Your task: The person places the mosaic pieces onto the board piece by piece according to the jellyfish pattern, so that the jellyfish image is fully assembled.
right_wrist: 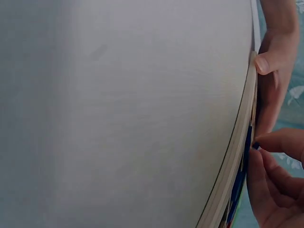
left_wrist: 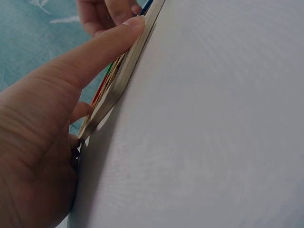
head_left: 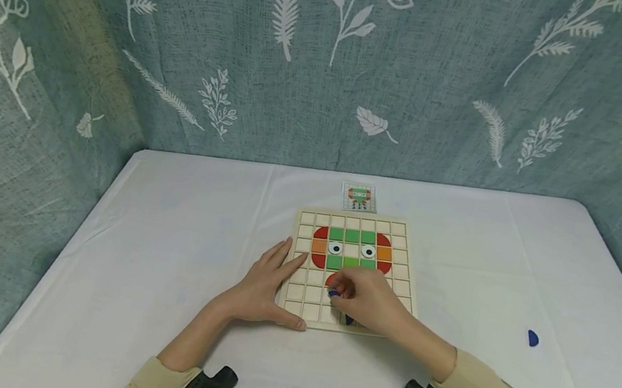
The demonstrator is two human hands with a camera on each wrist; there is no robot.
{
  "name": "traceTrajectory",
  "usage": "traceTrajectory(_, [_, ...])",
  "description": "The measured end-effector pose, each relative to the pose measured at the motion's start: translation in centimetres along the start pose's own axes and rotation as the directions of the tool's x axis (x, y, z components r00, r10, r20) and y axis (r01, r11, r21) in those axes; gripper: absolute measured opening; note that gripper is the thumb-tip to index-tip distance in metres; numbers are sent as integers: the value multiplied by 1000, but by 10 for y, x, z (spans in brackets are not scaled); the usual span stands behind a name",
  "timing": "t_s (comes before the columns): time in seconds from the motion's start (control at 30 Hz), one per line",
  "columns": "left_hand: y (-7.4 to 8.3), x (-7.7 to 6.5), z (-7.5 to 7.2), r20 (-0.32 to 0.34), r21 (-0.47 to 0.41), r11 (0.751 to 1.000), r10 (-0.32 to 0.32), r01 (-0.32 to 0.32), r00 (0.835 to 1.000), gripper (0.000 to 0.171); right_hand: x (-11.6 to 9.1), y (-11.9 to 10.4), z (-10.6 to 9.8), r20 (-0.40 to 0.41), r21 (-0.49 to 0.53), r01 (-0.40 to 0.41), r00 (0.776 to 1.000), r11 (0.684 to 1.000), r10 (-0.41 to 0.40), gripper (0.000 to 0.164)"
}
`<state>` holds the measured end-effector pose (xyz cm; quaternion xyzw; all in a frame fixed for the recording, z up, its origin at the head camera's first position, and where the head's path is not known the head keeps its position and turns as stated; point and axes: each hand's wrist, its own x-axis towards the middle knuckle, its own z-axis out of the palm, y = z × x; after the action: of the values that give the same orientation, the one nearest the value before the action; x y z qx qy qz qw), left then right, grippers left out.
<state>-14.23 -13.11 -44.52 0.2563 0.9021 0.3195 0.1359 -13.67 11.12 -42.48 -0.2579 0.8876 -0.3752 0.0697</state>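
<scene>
A square wooden grid board [head_left: 296, 292] lies on the table, with green, red and orange tiles and two eye tiles [head_left: 335, 248] set in its upper half. My left hand [head_left: 263, 286] is spread along the board's left side, fingertips at the left edge and thumb at the near edge. Over the lower middle, my right hand [head_left: 370, 299] pinches a small blue piece [right_wrist: 256, 145] between thumb and fingertips. Below that hand another blue piece [head_left: 349, 320] sits on the grid, partly covered. A red piece [head_left: 330, 279] shows just beyond the right fingertips.
Behind the board lies a small picture card [head_left: 359, 197] with a similar coloured figure. A loose blue half-round piece [head_left: 532, 338] is on the white tablecloth [head_left: 490, 274] to the right. A patterned green curtain [head_left: 312, 118] hangs behind the table.
</scene>
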Motion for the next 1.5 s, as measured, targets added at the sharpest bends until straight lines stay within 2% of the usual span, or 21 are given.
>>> traceTrajectory(0.23, [-1, 1, 0, 1, 2, 1000, 1, -1, 1000, 116, 3, -3, -2, 23, -1, -3, 1000, 1000, 3, 12])
traceTrajectory(0.4, [-1, 0, 0, 0, 4, 1000, -2, 2, 1000, 115, 5, -3, -1, 45, -40, 11, 999, 999, -9, 12])
traceTrajectory(0.6, [-3, 1, 2, 6, 5, 1000, -2, 2, 1000, 116, 8, -3, 2, 29, -89, -27, 999, 996, 30, 5])
traceTrajectory(0.9, [-4, 1, 2, 3, 17, 1000, -7, 7, 1000, 116, 9, -2, 1, 8, -133, -48, 999, 990, 49, 16])
traceTrajectory(1.2, [-3, 0, 2, -8, 23, 1000, -1, 1, 1000, 116, 5, -1, -3, 45, -154, -34, 998, 988, 42, 16])
traceTrajectory(1.5, [-2, 0, 2, -5, 23, 1000, -1, 1, 1000, 115, 8, -4, 2, 25, -213, -36, 999, 976, 43, 21])
